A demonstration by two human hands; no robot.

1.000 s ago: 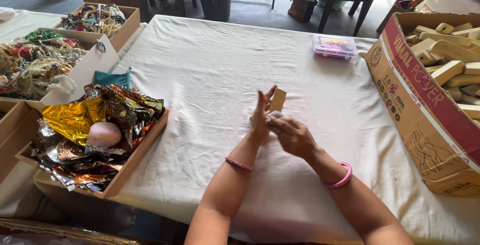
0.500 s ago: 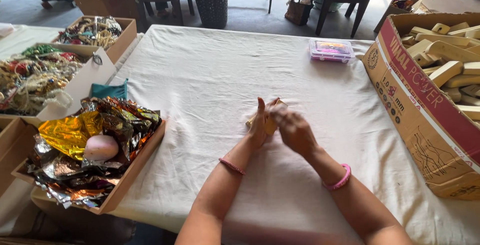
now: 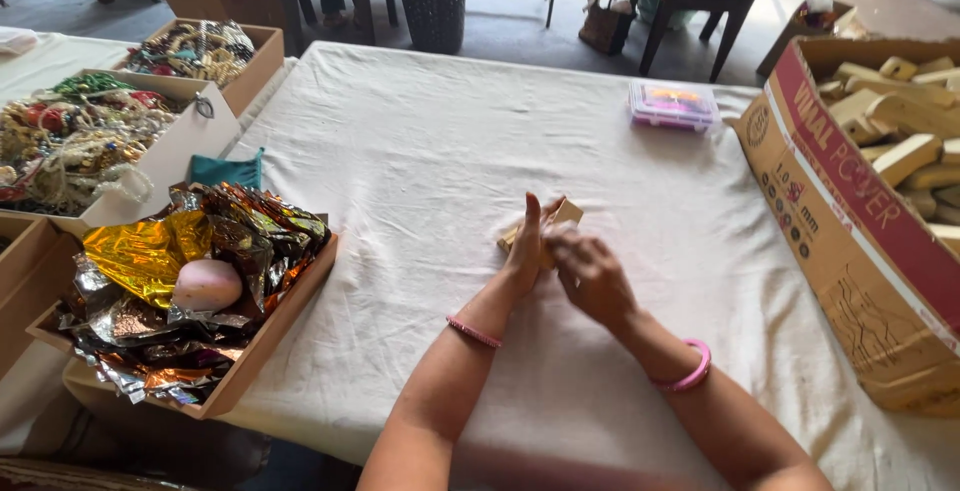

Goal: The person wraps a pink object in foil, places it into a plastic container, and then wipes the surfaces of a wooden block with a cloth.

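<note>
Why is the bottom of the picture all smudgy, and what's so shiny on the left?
Head view: the arms near the bottom edge are motion-blurred, while the left hand, right hand and small wooden block look sharper; the foil sheets glare gold in the daylight; the table edges bend from the wide lens.

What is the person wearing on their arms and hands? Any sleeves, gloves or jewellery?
Both forearms are bare, with no sleeves in view and no gloves. The left hand has a thin pink bangle at the wrist; the right hand has a thicker, brighter pink bangle. No rings can be made out.
</note>
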